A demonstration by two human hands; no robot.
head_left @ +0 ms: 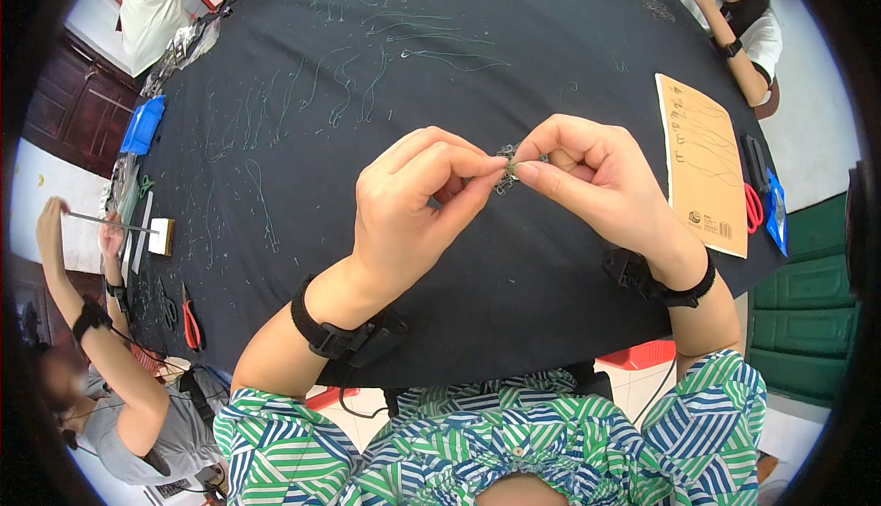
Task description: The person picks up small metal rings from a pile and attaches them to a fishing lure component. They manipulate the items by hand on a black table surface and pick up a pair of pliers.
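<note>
My left hand [404, 189] and my right hand [601, 171] meet over the middle of the dark cloth, each with thumb and forefinger pinched together. Between the touching fingertips shows a small bit of thin green line [510, 166]; its ends are hidden by the fingers. Just beneath the fingertips lies a small heap of dark metal hooks [501, 185], partly covered by both hands. Several green lines with small hooks [454, 55] are spread out farther away. More such lines [263, 203] lie to the left of my left hand.
A tan paper folder with lines on it [707, 171] lies at the right, beside red-handled scissors [753, 209] and a blue packet [776, 217]. Red-handled pliers [191, 318] and a blue tray [144, 125] are at the left. Other people sit or stand around the black-covered table [459, 322].
</note>
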